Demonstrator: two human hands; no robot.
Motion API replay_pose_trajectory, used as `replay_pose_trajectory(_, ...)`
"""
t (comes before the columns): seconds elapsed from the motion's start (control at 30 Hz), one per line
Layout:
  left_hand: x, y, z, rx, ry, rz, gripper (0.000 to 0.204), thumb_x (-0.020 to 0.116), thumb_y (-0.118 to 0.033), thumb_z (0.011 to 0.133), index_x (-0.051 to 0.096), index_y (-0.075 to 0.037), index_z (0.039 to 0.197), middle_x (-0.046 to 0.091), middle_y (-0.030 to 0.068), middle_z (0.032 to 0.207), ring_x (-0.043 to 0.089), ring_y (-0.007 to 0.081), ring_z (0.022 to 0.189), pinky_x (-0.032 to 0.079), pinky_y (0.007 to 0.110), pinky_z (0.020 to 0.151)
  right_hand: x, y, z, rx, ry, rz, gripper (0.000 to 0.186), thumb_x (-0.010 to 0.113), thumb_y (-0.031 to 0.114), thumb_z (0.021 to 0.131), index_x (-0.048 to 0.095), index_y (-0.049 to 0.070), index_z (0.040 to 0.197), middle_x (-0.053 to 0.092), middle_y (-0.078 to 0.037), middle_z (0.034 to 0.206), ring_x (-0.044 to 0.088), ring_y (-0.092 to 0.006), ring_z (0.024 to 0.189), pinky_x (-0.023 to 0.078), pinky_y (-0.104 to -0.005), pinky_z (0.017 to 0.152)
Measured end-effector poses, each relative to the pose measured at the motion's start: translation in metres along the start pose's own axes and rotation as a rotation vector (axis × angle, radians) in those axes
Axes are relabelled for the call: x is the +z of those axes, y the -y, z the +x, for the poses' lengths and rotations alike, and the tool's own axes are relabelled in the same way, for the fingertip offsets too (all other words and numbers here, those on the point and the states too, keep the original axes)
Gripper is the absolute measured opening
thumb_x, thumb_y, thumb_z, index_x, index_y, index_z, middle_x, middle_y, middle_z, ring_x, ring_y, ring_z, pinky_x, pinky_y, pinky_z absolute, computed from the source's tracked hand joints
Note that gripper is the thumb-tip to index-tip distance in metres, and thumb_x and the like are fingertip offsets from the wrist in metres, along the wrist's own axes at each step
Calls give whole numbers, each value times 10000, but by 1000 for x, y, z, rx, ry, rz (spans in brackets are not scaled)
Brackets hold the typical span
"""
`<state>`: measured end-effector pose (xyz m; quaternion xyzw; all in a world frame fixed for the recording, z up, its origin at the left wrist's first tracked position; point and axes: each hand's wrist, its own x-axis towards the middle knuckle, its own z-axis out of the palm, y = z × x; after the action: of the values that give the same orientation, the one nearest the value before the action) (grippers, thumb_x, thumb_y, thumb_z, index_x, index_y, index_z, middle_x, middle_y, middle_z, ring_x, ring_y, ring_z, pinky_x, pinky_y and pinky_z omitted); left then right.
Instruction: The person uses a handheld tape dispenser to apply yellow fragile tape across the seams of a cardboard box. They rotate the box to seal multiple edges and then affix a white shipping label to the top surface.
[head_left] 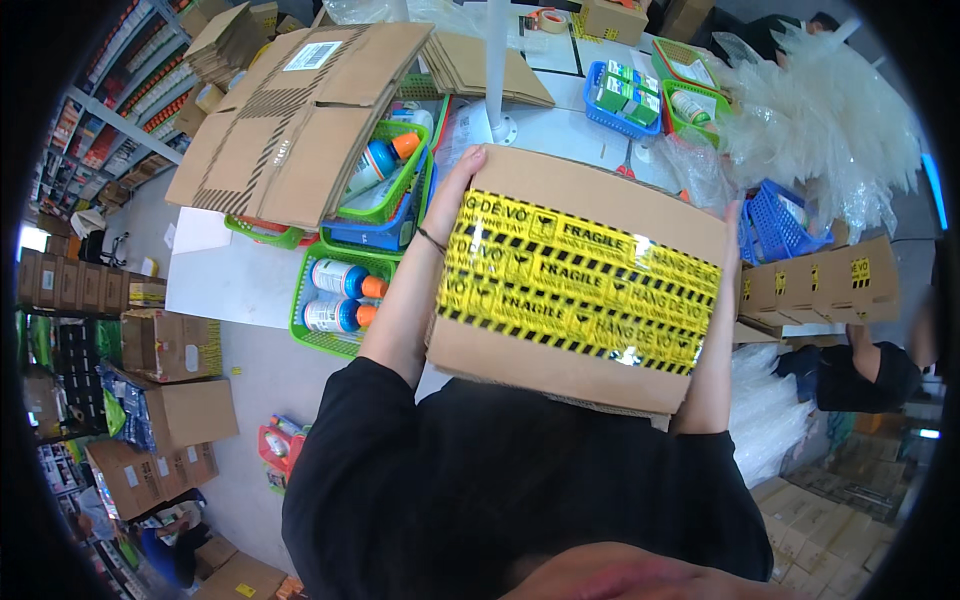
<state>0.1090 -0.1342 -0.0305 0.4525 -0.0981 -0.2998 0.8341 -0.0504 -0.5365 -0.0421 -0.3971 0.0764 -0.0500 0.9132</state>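
A cardboard box [600,180] is held up in front of my chest, tilted, with rows of yellow-and-black warning tape [580,280] across the face toward me. My left hand [466,172] grips its left side near the far corner; the fingers are partly hidden behind the box. On the opposite side my right hand [732,235] presses against the edge, mostly covered by the cardboard. A dark band circles my left wrist. Just left of the box, a green basket [297,325] holds blue-and-white bottles [340,279] with orange caps.
Flattened cartons [270,130] lie over baskets on the white table [215,275]. Farther back are a blue basket [612,123] of green boxes, red-handled scissors [627,163] and a white pole [497,70]. Bubble wrap [800,130] piles up at right. Another person [865,375] stands at far right.
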Motion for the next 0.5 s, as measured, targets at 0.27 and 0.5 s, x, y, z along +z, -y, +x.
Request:
replay_pose_trajectory(0.27,18,27,-52,474,213,137,1013,475,-765,916,289,-16,1572,205,179,1670,277,302,1517,195,449,1244,67,-16,-68,-533,-89,-542,773,213,579,1095,689,-31,1087,560,-214,1415,492,-292,1344,364,-436,1159)
replay_pose_trajectory(0.5,-25,108,-100,793,-355,641,918,450,-744,943,561,71,1352,664,210,1273,616,304,1222,389,466,1125,15,-104,-156,-364,-288,-207,688,245,500,1118,213,8,1599,334,-160,1612,378,-287,1444,269,-424,1230)
